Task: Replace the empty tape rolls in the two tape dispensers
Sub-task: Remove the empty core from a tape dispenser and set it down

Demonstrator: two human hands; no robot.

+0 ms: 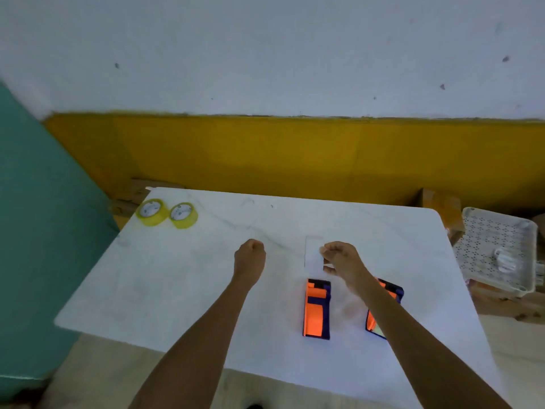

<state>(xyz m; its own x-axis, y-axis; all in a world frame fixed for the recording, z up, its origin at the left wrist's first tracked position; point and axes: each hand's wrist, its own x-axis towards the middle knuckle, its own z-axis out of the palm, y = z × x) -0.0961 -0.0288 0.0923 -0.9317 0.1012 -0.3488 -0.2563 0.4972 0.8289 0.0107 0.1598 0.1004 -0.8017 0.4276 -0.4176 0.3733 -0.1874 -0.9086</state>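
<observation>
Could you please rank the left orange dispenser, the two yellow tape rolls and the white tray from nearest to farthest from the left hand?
From the left hand:
1. Left orange dispenser, lower right of it.
2. Yellow tape rolls, table's far-left corner.
3. White tray, beyond the table's right edge.

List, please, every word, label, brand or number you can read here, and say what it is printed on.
No text here can be read.
Left tape roll: round white label with small dark print, too blurred to read.
Right tape roll: the same kind of label, also too blurred.
Two tape dispensers: no lettering visible.
</observation>
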